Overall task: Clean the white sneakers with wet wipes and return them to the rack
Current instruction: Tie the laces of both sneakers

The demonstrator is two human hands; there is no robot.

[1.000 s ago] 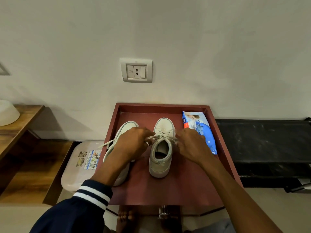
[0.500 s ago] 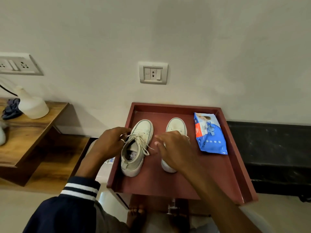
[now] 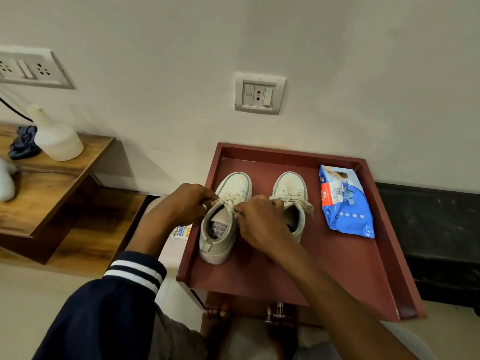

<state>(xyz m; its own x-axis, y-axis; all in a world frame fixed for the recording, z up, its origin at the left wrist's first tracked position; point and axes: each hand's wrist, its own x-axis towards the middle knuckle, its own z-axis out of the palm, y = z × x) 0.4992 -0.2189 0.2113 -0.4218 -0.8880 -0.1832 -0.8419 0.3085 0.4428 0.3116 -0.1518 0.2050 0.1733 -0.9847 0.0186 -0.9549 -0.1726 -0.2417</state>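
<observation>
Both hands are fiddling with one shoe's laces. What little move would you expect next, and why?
Probably a short pull drawing the lace ends apart, though I cannot tell whether that ties or loosens them. The left hand and right hand each pinch the laces over the sneaker, while the wipes pack lies apart on the tray.

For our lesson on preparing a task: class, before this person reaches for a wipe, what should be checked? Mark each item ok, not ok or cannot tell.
1. Both sneakers upright on the tray: ok, left sneaker and right sneaker.
2. Wipes pack on the tray, right of the right sneaker: ok.
3. Pack open: cannot tell.
4. Hands free: not ok; left hand and right hand both pinch the left sneaker's laces.
5. Laces tied: cannot tell.
</observation>
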